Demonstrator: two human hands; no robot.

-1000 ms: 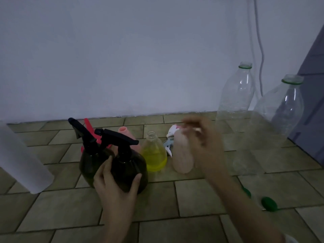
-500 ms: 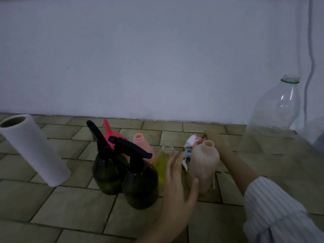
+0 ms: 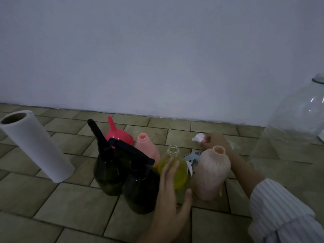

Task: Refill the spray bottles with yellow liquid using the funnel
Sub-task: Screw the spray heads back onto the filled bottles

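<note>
Two dark spray bottles (image 3: 108,172) (image 3: 140,192) with black trigger heads stand side by side on the tiled floor. Behind them a red funnel (image 3: 119,135) sits upside down beside an open pink bottle (image 3: 147,148). A clear bottle (image 3: 177,169) holds yellow liquid and has no cap. My left hand (image 3: 170,199) lies against its front with straight fingers and the thumb spread. An open pale pink bottle (image 3: 212,174) stands to its right. Behind it, my right hand (image 3: 214,142) pinches a white spray head (image 3: 198,137).
A white paper towel roll (image 3: 36,148) stands tilted at the left. A large clear plastic bottle (image 3: 294,130) rises at the right edge. Another white and blue spray head (image 3: 192,156) lies between the yellow and pale pink bottles. A white wall closes off the back.
My left hand left the dark spray bottle and moved right to the yellow bottle. My right hand went from the pale pink bottle's top to the spray head behind it.
</note>
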